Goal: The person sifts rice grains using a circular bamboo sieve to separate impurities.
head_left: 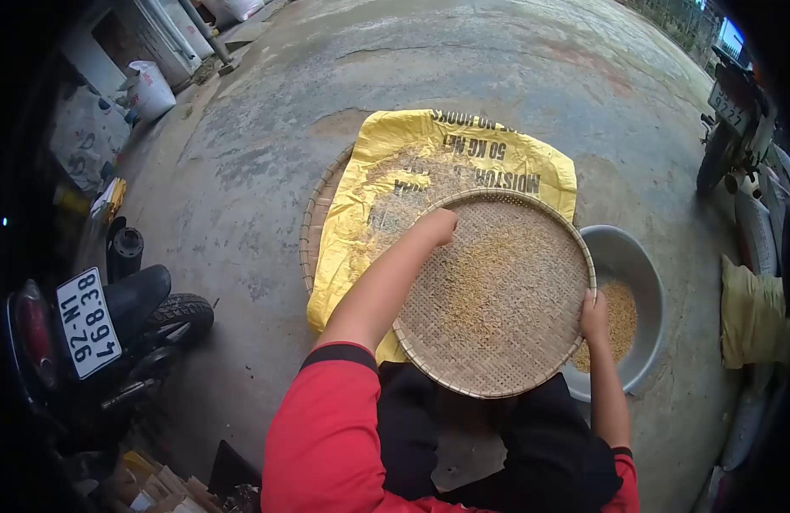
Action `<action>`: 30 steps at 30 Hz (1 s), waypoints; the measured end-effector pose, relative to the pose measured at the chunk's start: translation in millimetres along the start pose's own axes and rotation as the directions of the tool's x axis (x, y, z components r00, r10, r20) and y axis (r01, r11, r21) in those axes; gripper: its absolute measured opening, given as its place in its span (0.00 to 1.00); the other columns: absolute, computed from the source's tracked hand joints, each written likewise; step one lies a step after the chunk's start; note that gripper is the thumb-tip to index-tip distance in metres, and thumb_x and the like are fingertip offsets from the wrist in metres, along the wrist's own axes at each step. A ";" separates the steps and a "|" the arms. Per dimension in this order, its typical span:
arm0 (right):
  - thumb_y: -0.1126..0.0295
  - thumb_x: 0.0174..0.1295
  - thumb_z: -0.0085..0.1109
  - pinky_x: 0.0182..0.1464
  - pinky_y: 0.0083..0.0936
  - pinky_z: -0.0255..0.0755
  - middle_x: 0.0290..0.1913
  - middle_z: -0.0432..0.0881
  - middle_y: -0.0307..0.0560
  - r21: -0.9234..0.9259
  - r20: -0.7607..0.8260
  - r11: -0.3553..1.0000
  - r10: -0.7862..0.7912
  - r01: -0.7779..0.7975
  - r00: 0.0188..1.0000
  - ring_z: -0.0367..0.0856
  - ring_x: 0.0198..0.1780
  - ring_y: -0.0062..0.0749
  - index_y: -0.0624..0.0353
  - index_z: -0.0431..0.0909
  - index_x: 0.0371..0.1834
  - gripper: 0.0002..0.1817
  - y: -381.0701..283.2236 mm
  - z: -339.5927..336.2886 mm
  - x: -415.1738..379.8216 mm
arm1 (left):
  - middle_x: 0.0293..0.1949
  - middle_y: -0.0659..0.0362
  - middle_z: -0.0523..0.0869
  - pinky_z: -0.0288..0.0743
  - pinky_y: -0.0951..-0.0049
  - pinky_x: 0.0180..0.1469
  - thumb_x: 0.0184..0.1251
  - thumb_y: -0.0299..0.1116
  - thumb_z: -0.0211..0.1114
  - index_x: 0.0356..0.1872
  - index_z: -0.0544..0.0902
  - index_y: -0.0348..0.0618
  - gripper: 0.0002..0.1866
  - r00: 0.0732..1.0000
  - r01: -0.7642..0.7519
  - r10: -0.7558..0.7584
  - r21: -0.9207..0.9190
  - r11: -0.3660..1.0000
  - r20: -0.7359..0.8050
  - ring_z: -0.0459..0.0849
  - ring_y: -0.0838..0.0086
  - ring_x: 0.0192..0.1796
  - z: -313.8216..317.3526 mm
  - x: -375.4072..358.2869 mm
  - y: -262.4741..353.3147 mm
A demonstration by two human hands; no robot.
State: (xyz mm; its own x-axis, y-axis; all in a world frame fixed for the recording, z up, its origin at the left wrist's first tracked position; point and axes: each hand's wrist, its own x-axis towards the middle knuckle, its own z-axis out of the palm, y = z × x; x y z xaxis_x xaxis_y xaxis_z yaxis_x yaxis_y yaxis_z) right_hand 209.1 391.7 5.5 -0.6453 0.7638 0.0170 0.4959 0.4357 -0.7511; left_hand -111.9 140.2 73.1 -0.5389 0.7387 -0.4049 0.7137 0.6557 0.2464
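A round woven bamboo winnowing tray (532, 350) is held over my knees, with golden unhusked grain (476, 286) scattered on its middle. My right hand (594, 316) is closed around the tray's right rim. My left hand (439, 227) is closed just inside the far-left rim, fingers curled downward; what is in them is hidden. Beneath and beyond the tray lies a yellow printed sack (344, 231) with chaff and grain on it. A large metal basin (656, 291) stands by my right hand, with grain (619, 321) inside, partly covered by the tray.
Another woven tray (314, 235) lies partly under the sack. A parked motorbike (113, 321) stands at left, another motorbike (733, 120) at right. A white sack (151, 90) sits at the far left. Yellowish sacking (754, 316) lies along the right side. The concrete floor (241, 197) spreads around.
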 end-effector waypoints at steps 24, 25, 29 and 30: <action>0.56 0.69 0.45 0.38 0.32 0.66 0.29 0.73 0.47 0.126 -0.023 0.989 0.077 -0.073 0.997 0.70 0.32 0.31 0.64 0.72 0.36 0.19 -5.5 2.4 -9.2 | 0.39 0.52 0.80 0.73 0.60 0.44 0.61 0.36 0.62 0.35 0.78 0.39 0.10 0.926 0.062 -0.176 -0.326 0.943 -0.334 0.79 0.58 0.44 38.7 -17.8 -6.7; 0.56 0.68 0.45 0.38 0.32 0.66 0.29 0.74 0.48 0.107 -0.048 0.993 0.064 -0.058 0.997 0.71 0.32 0.32 0.64 0.71 0.36 0.19 -7.9 2.4 -9.9 | 0.39 0.52 0.80 0.73 0.60 0.44 0.61 0.36 0.62 0.35 0.78 0.39 0.10 0.929 0.056 -0.167 -0.322 0.945 -0.331 0.79 0.58 0.44 39.2 -17.1 -5.6; 0.56 0.68 0.45 0.39 0.34 0.66 0.30 0.74 0.51 0.112 -0.056 0.992 0.057 -0.050 0.997 0.72 0.33 0.36 0.64 0.71 0.35 0.19 -12.8 -0.5 -9.0 | 0.40 0.52 0.80 0.73 0.59 0.44 0.63 0.37 0.61 0.35 0.77 0.39 0.11 0.941 0.107 -0.172 -0.227 0.968 -0.290 0.80 0.58 0.44 48.0 -8.8 -7.1; 0.56 0.68 0.45 0.39 0.34 0.66 0.30 0.74 0.52 0.091 -0.052 0.995 0.056 -0.051 0.997 0.72 0.33 0.37 0.65 0.71 0.34 0.19 -12.4 -0.1 -8.5 | 0.39 0.51 0.80 0.73 0.59 0.44 0.63 0.37 0.61 0.35 0.77 0.38 0.11 0.940 0.146 -0.199 -0.199 0.969 -0.279 0.80 0.58 0.44 51.8 -7.0 -7.2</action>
State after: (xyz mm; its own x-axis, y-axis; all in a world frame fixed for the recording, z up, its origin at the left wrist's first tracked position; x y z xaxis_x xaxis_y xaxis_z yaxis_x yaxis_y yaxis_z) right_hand 208.4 379.8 14.7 -0.5852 0.8109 0.0090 0.4737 0.3508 -0.8079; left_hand -90.0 122.3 28.5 -0.7730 0.6072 -0.1837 0.5239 0.7743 0.3550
